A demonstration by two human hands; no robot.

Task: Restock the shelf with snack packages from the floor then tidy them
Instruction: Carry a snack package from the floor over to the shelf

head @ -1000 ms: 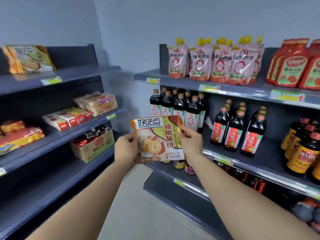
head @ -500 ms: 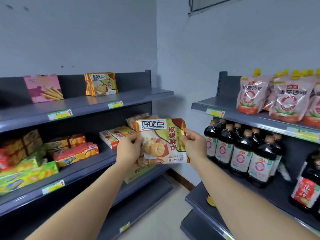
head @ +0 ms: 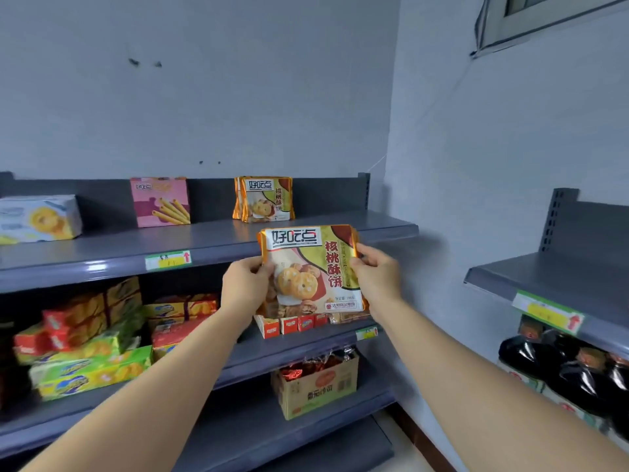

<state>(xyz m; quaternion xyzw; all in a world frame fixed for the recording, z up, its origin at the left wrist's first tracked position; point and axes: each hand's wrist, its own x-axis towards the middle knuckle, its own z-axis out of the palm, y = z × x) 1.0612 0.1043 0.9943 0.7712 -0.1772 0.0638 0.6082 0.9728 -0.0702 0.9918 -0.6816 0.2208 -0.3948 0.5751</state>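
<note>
Orange cookie packet (head: 309,270), one, left hand (head: 245,284), right hand (head: 376,277) gripping

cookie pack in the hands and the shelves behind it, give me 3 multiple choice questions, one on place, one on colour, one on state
1. Where do the matching cookie packs stand?
A) top shelf
B) lowest shelf
C) floor

2. What colour is the wafer-roll box to their left?
A) green
B) pink
C) black

3. How is the held cookie pack supported?
A) lying on a shelf
B) tucked under an arm
C) gripped at both sides

Key:
1 A, they stand upright at the back of the top shelf.
2 B, its front is pink.
3 C, the left hand and right hand grip its side edges.
</note>
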